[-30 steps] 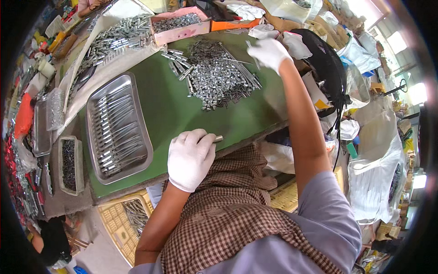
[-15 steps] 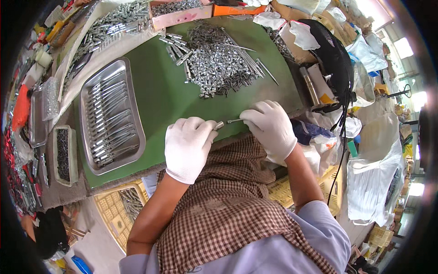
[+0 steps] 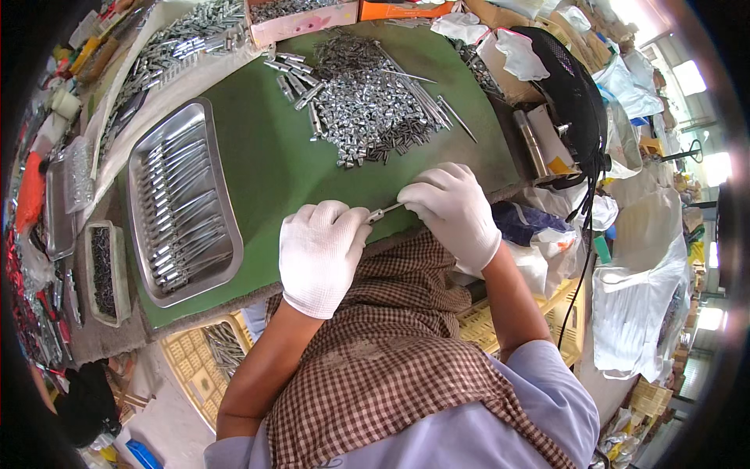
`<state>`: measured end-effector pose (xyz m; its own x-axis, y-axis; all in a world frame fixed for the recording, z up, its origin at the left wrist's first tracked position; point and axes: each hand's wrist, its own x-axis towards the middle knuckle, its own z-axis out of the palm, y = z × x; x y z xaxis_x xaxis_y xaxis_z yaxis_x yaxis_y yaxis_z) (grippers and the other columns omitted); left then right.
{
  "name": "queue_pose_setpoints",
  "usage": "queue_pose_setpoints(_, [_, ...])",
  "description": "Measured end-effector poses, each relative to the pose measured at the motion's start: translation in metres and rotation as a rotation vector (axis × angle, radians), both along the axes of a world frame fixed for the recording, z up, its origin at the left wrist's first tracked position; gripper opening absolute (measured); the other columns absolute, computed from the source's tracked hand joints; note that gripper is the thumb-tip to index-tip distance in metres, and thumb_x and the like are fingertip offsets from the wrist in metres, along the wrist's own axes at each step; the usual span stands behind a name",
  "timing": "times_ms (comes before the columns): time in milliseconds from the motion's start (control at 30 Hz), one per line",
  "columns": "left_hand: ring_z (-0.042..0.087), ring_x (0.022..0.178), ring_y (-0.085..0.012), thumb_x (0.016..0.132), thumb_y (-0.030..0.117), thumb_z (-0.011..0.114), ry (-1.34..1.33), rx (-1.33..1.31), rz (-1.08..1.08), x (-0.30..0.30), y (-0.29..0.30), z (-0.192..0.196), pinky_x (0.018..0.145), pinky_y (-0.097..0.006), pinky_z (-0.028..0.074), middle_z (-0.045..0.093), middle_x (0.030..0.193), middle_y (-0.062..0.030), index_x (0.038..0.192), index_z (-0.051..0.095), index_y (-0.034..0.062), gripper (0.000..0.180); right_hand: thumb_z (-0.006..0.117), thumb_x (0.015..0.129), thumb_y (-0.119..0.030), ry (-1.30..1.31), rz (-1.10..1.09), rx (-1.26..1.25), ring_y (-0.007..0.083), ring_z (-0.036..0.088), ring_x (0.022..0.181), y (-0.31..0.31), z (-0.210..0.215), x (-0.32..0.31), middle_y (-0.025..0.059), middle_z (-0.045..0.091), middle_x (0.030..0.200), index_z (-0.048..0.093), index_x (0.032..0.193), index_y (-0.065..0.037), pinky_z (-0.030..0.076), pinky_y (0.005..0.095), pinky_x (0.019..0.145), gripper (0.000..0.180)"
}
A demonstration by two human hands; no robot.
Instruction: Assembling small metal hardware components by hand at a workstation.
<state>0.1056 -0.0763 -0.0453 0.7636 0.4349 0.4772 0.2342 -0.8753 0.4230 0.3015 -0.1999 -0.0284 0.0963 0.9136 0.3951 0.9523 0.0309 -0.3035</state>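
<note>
My left hand (image 3: 320,254), in a white glove, is closed on a short shiny metal sleeve (image 3: 376,216) that pokes out past its fingertips. My right hand (image 3: 455,213), gloved as well, pinches a thin metal rod (image 3: 392,207). The rod's tip meets the sleeve's end; whether it sits inside I cannot tell. Both hands are over the near edge of a green work mat (image 3: 258,172). Beyond them lies a heap of small shiny metal parts (image 3: 367,117), with loose thin rods (image 3: 457,119) at its right. A steel tray (image 3: 232,266) on the left holds several rods with thicker ends (image 3: 183,211).
Left of the tray stands a small bin of dark pins (image 3: 101,270). A pink box of metal parts (image 3: 305,25) is at the back. Metal cylinders (image 3: 187,39) lie on white sheeting at the far left. A black mesh item (image 3: 558,86) with hanging cords borders the mat's right side.
My right hand has moved slightly left, bringing the rod's tip from a small gap up to the sleeve. My left hand stays nearly in place.
</note>
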Motion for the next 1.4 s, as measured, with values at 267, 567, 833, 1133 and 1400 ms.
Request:
queue_pose_setpoints(267, [0.062, 0.079, -0.0269, 0.076, 0.012, 0.078, 0.03, -0.093, 0.002, 0.001, 0.001, 0.005, 0.071, -0.042, 0.045, 0.064, 0.086, -0.0032, 0.09, 0.073, 0.0139, 0.015, 0.075, 0.077, -0.014, 0.092, -0.036, 0.115, 0.0271, 0.063, 0.093, 0.023, -0.005, 0.007, -0.0001, 0.066, 0.091, 0.07, 0.089, -0.018, 0.05, 0.0434, 0.085, 0.014])
queue_pose_setpoints(567, [0.062, 0.077, -0.0287, 0.077, 0.012, 0.077, 0.003, -0.09, -0.009, 0.002, 0.002, 0.002, 0.07, -0.043, 0.046, 0.065, 0.085, -0.0045, 0.089, 0.072, 0.0122, 0.014, 0.067, 0.083, -0.015, -0.213, 0.057, -0.034, 0.0292, 0.061, 0.091, 0.053, 0.003, 0.021, 0.0033, 0.063, 0.09, 0.066, 0.092, -0.015, 0.049, 0.0428, 0.084, 0.01])
queue_pose_setpoints(833, [0.062, 0.078, -0.0291, 0.077, 0.011, 0.076, 0.013, -0.115, 0.0, 0.0, 0.002, 0.004, 0.07, -0.043, 0.046, 0.064, 0.084, -0.005, 0.09, 0.072, 0.0121, 0.014, 0.065, 0.078, 0.001, 0.041, 0.083, -0.117, 0.0305, 0.066, 0.094, 0.018, 0.024, -0.014, 0.0077, 0.068, 0.097, 0.066, 0.109, -0.012, 0.052, 0.0441, 0.088, 0.034])
queue_pose_setpoints(1133, [0.062, 0.078, -0.0301, 0.077, 0.012, 0.076, -0.04, -0.096, 0.0, 0.002, 0.002, 0.001, 0.07, -0.044, 0.046, 0.064, 0.084, -0.0052, 0.09, 0.072, 0.0117, 0.013, 0.075, 0.078, -0.014, 0.017, 0.069, 0.073, 0.0218, 0.068, 0.098, 0.02, 0.001, -0.028, -0.002, 0.07, 0.096, 0.066, 0.089, -0.016, 0.05, 0.0413, 0.088, 0.015])
queue_pose_setpoints(1400, [0.062, 0.08, -0.0294, 0.078, 0.012, 0.076, 0.022, -0.088, 0.0, 0.001, 0.001, 0.005, 0.071, -0.044, 0.046, 0.064, 0.086, -0.0048, 0.092, 0.072, 0.012, 0.015, 0.074, 0.075, -0.014, -0.21, 0.106, 0.107, 0.0237, 0.066, 0.101, 0.018, -0.001, -0.029, 0.0036, 0.069, 0.101, 0.066, 0.095, -0.01, 0.051, 0.0415, 0.09, 0.021])
